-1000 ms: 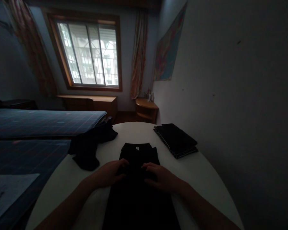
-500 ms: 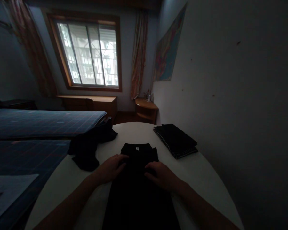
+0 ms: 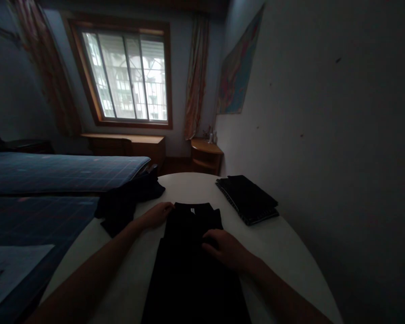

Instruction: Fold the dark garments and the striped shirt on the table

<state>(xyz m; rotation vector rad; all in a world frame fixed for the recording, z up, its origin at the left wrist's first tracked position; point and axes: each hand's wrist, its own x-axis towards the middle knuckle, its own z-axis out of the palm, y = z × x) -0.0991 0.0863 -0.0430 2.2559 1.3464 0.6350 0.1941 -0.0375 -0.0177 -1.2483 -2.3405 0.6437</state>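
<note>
A black garment (image 3: 192,252) lies flat and lengthwise on the round white table (image 3: 283,252), its collar end with a small white label pointing away from me. My left hand (image 3: 157,215) reaches to the garment's far left corner, fingers curled at its edge. My right hand (image 3: 224,247) rests on the garment's right side, fingers bent onto the cloth. The room is dim and the fingertips are hard to make out.
A crumpled dark garment (image 3: 124,204) lies at the table's left edge. A folded black stack (image 3: 248,198) sits at the far right of the table by the wall. A bed with blue checked cover (image 3: 54,173) stands left. A window (image 3: 130,78) and wooden furniture are beyond.
My left hand has slid away from the middle of the garment to its far left corner. My right hand has stayed nearly in place.
</note>
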